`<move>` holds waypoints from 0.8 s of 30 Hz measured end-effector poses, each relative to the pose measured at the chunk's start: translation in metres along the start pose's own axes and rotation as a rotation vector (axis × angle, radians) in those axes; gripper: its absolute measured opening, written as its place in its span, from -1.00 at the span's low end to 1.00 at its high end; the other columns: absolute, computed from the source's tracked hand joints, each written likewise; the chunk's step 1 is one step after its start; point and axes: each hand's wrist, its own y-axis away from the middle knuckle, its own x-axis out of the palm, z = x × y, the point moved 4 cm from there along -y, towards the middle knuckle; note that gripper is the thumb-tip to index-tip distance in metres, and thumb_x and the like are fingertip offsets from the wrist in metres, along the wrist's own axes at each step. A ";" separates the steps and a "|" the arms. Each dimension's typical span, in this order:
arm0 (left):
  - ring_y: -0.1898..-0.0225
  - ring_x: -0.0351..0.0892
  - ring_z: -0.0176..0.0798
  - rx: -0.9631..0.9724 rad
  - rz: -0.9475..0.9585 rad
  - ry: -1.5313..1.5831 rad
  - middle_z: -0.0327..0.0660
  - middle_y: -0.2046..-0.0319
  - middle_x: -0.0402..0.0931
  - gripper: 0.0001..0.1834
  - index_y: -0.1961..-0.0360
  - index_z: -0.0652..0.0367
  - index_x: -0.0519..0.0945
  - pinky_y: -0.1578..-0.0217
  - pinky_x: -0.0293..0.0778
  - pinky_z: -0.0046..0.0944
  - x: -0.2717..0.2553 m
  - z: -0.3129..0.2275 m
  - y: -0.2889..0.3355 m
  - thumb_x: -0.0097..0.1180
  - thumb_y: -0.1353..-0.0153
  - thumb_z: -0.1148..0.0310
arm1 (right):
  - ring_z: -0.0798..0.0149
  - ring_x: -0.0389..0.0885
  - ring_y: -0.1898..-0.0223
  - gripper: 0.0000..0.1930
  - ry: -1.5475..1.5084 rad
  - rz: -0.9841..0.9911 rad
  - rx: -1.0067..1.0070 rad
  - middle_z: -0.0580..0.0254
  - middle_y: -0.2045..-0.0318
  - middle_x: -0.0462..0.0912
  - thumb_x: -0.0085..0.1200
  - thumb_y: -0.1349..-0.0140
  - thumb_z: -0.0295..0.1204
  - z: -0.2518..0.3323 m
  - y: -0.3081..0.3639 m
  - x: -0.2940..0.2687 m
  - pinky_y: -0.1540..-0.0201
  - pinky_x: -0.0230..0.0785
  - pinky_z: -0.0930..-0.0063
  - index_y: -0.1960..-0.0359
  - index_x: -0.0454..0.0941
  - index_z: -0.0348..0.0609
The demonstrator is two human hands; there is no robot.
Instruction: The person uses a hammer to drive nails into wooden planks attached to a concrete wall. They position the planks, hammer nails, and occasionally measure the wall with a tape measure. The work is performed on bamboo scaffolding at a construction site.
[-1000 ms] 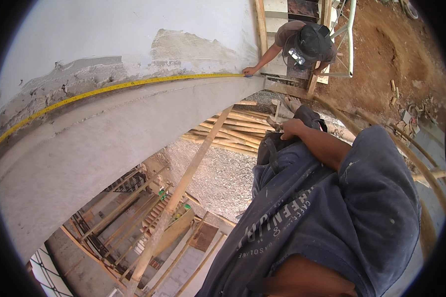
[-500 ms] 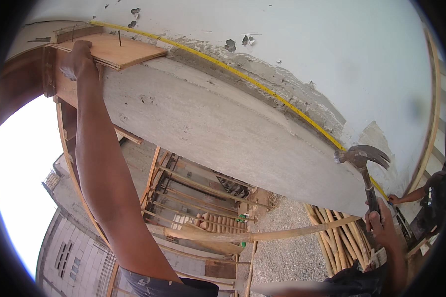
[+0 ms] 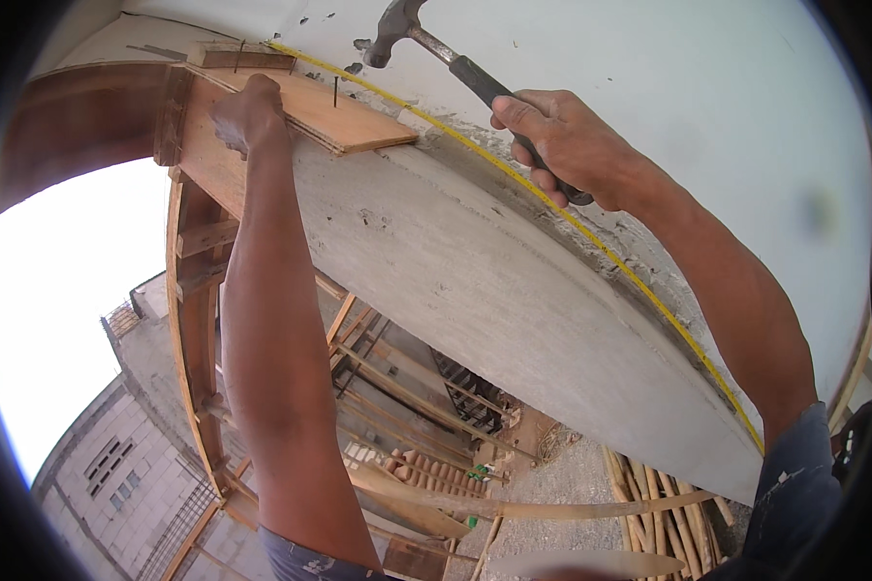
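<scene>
My right hand (image 3: 581, 150) is wrapped round the dark handle of a claw hammer (image 3: 470, 76), raised in front of the white wall with its metal head at the top edge of the view. At the upper left, my left hand (image 3: 252, 114) grips the front edge of a plywood board (image 3: 368, 128), its fingers partly hidden. Two nails stand upright in the board: one nail (image 3: 335, 92) to the right of my left hand, another nail (image 3: 239, 56) behind it near a wood strip (image 3: 247, 60). The hammer head is above the board, apart from both nails.
A yellow measuring tape (image 3: 610, 254) runs along the concrete ledge (image 3: 436, 252) against the chipped white wall (image 3: 707, 107). Curved wooden formwork (image 3: 189, 329) drops at the left. Far below lie a gravel ground (image 3: 552, 504), bamboo poles (image 3: 664, 518) and a long bamboo rail (image 3: 543, 508).
My right hand has swung the hammer from the lower right up toward the plywood. The view has shifted left, and my left hand stays on the board. The other person's hand at the tape has left view.
</scene>
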 end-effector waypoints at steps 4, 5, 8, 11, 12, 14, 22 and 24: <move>0.23 0.70 0.03 -0.011 0.001 -0.055 0.08 0.25 0.65 -0.59 0.25 0.42 0.60 0.10 0.62 -0.09 -0.002 -0.004 0.005 0.31 0.16 0.41 | 0.49 0.26 0.79 -0.58 0.023 0.030 -0.049 0.42 0.67 0.26 -0.25 -0.53 -0.14 0.020 -0.040 0.019 0.78 0.13 0.56 0.45 0.36 -0.15; 0.20 0.69 0.04 0.003 -0.003 -0.088 0.09 0.22 0.64 -0.58 0.23 0.43 0.59 0.08 0.61 -0.09 -0.003 -0.006 0.006 0.31 0.16 0.40 | 0.48 0.26 0.79 -0.59 0.005 0.024 -0.043 0.41 0.68 0.26 -0.25 -0.53 -0.16 0.023 -0.045 0.019 0.78 0.13 0.55 0.46 0.36 -0.15; 0.14 0.68 0.06 0.027 -0.088 -0.134 0.11 0.16 0.63 -0.55 0.21 0.44 0.58 0.03 0.61 -0.07 -0.007 -0.009 0.008 0.32 0.16 0.38 | 0.49 0.26 0.78 -0.59 0.138 0.100 -0.031 0.39 0.67 0.27 -0.23 -0.52 -0.16 0.029 -0.049 0.019 0.75 0.17 0.54 0.41 0.40 -0.21; 0.14 0.68 0.08 0.046 -0.105 -0.133 0.12 0.16 0.62 -0.57 0.25 0.44 0.59 0.03 0.61 -0.06 -0.008 -0.010 0.009 0.32 0.15 0.37 | 0.49 0.30 0.73 -0.57 0.238 0.054 -0.060 0.34 0.62 0.31 -0.22 -0.52 -0.14 0.035 -0.044 0.005 0.72 0.22 0.56 0.26 0.45 -0.33; 0.15 0.68 0.09 0.054 -0.101 -0.142 0.12 0.16 0.62 -0.58 0.25 0.44 0.59 0.03 0.61 -0.06 -0.008 -0.011 0.010 0.32 0.15 0.37 | 0.49 0.32 0.71 -0.56 0.201 0.019 -0.056 0.33 0.59 0.33 -0.22 -0.51 -0.13 0.038 -0.043 0.000 0.71 0.24 0.57 0.20 0.46 -0.36; 0.17 0.69 0.09 0.059 -0.076 -0.146 0.12 0.19 0.63 -0.59 0.26 0.43 0.58 0.05 0.62 -0.06 -0.007 -0.011 0.011 0.32 0.15 0.38 | 0.49 0.37 0.67 -0.52 0.087 -0.049 -0.119 0.32 0.54 0.37 -0.20 -0.50 -0.11 0.044 -0.040 -0.008 0.69 0.28 0.58 0.09 0.47 -0.41; 0.30 0.70 0.00 0.031 -0.091 -0.085 0.08 0.33 0.63 -0.68 0.36 0.40 0.58 0.18 0.64 -0.10 -0.009 -0.010 0.016 0.30 0.15 0.41 | 0.46 0.37 0.69 -0.57 -0.041 -0.221 -0.271 0.29 0.56 0.38 -0.16 -0.48 -0.14 0.066 -0.061 -0.014 0.68 0.29 0.58 0.21 0.47 -0.37; 0.30 0.70 -0.01 0.029 -0.052 -0.062 0.08 0.29 0.62 -0.69 0.36 0.39 0.58 0.22 0.64 -0.10 -0.007 -0.010 0.017 0.30 0.14 0.42 | 0.47 0.36 0.71 -0.59 0.237 0.132 -0.016 0.29 0.58 0.38 -0.17 -0.48 -0.15 0.046 -0.053 -0.003 0.70 0.25 0.57 0.26 0.46 -0.33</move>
